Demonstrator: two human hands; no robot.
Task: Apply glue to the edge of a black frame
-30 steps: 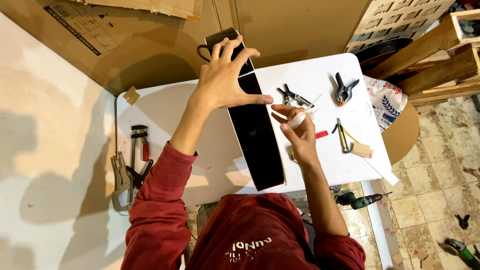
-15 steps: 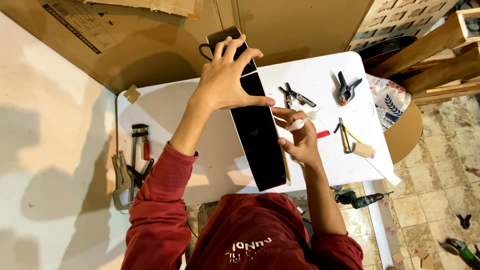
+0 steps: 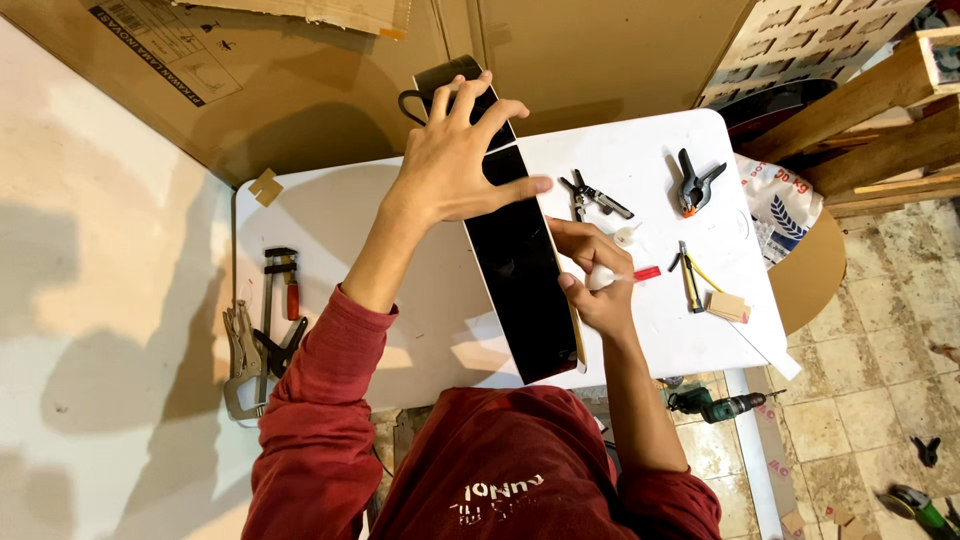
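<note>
A long glossy black panel [image 3: 520, 270] with a pale wooden edge lies lengthwise across the white table [image 3: 330, 220]. My left hand [image 3: 455, 160] presses flat on its far half, fingers spread. My right hand [image 3: 590, 275] sits against the panel's right edge, fingers closed round a small white tube-like thing [image 3: 608, 280] with a red cap [image 3: 647, 273] lying beside it. The tube's tip is at the panel's wooden edge. What lies under the panel is hidden.
On the table's right part lie pliers [image 3: 595, 197], a black spring clamp [image 3: 693, 182], a yellow-handled tool [image 3: 690, 275] and a small wood block [image 3: 727, 305]. A bar clamp [image 3: 285, 295] and locking pliers [image 3: 240, 350] lie at left. A drill [image 3: 715, 405] rests on the tiled floor.
My right hand has slid along the panel's right edge toward me and closer against it. My left hand stays pressed on the panel.
</note>
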